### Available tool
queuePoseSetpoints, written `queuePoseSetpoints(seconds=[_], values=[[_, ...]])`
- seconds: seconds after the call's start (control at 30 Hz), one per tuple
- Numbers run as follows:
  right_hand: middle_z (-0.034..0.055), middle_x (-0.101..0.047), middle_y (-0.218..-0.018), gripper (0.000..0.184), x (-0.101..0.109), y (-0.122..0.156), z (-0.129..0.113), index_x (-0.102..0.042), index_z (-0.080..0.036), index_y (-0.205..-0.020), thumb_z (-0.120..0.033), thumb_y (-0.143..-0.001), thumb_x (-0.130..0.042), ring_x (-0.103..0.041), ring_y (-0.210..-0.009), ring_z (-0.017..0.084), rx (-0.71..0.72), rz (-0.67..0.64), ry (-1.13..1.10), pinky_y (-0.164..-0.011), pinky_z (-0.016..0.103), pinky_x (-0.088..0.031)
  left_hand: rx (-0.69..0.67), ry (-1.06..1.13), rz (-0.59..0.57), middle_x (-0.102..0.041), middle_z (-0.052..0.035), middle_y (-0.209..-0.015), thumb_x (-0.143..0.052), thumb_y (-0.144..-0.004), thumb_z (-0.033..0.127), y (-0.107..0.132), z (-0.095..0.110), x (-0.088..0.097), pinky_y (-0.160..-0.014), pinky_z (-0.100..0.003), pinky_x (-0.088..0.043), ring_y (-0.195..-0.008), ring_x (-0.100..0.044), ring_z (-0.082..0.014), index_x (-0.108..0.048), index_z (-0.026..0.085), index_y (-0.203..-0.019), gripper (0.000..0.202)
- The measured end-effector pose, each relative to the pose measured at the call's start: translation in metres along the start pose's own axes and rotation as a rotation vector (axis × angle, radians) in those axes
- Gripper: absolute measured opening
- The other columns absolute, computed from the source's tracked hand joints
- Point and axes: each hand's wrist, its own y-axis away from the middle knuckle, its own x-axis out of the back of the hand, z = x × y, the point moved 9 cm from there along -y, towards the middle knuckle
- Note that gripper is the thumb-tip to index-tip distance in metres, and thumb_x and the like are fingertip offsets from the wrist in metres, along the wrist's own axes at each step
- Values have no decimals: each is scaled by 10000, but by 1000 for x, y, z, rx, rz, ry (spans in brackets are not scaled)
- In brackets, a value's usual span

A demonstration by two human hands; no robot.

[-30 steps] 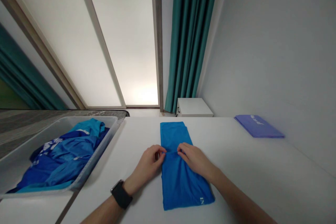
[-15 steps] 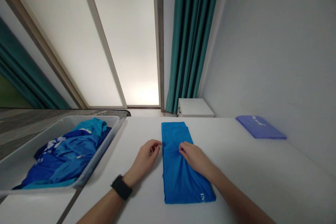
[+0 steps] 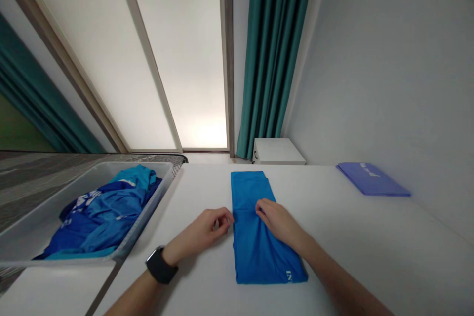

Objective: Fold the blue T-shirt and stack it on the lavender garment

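A bright blue garment [image 3: 255,247], folded into a long narrow strip, lies flat on the white table [image 3: 363,247] in front of me. My left hand [image 3: 205,231], with a dark watch on its wrist, is curled at the strip's left edge, fingertips pinched against the fabric. My right hand [image 3: 279,222] rests on top of the strip near its middle. Its fingers are bent and their tips press into the cloth. Small white lettering shows at the garment's near right corner.
A clear plastic bin [image 3: 33,227] at the left holds several crumpled blue garments [image 3: 99,215]. A folded purple garment [image 3: 372,179] lies at the table's far right by the wall. Beyond the table stand a white cabinet [image 3: 278,152] and a teal curtain [image 3: 274,54].
A crosswise fold line under my fingers a second ago is gone and the strip lies flat. My left hand shifted off the cloth to its left edge. The view drifted slightly.
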Motion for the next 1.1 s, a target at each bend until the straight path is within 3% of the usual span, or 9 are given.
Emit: queuePoseSetpoints(seconds=[0.1, 0.17, 0.33, 0.5, 0.67, 0.83, 1.1], values=[[43, -624, -932, 124, -1, 1, 0, -557, -208, -916, -169, -971, -452, -598, -884, 189, 1, -4, -4, -787, 281, -420, 16, 26, -162, -593, 25, -727, -585, -862, 259, 3, -3, -12, -593, -207, -389, -636, -509, -107, -617, 174, -871, 92], [43, -622, -936, 124, -1, 1, 0, -555, -207, -920, -171, -973, -449, -598, -885, 186, -2, -10, -10, -794, 279, -420, -4, -38, -191, -597, 22, -740, -641, -817, 265, 3, 2, -15, -622, -213, -395, -658, -521, -112, -634, 176, -833, 91], [40, -618, -930, 125, 3, 1, -3, -555, -205, -913, -163, -969, -452, -593, -864, 181, -18, -25, -14, -778, 275, -418, -39, -165, -142, -610, 20, -747, -632, -825, 278, 2, 11, -18, -750, -244, -400, -731, -535, -129, -639, 187, -750, 118], [58, -608, -960, 124, 6, 3, -7, -570, -194, -944, -172, -973, -451, -578, -888, 198, 5, -5, 40, -802, 299, -423, -40, -111, -141, -588, 31, -705, -592, -828, 242, 2, 10, -24, -713, -220, -403, -690, -515, -118, -622, 186, -747, 103], [100, -587, -1009, 192, 24, 13, -45, -612, -189, -1024, -122, -948, -449, -517, -966, 249, 187, 79, 189, -845, 370, -393, -17, -74, -98, -563, 48, -645, -566, -805, 193, 1, 9, -24, -676, -209, -393, -608, -485, -99, -615, 180, -695, 121], [36, -598, -923, 258, 19, 30, -93, -636, -220, -981, -74, -929, -430, -536, -910, 188, 408, -121, -89, -834, 321, -386, 16, -55, -63, -551, 62, -590, -582, -798, 204, -2, 1, -26, -650, -209, -379, -560, -461, -88, -626, 166, -680, 131], [20, -617, -956, 288, -3, 34, -89, -648, -241, -1001, -55, -897, -455, -559, -938, 165, 416, -220, -258, -864, 298, -395, 54, -57, -67, -591, 62, -599, -663, -772, 248, -3, -3, -30, -717, -227, -384, -570, -496, -93, -639, 175, -668, 129]])
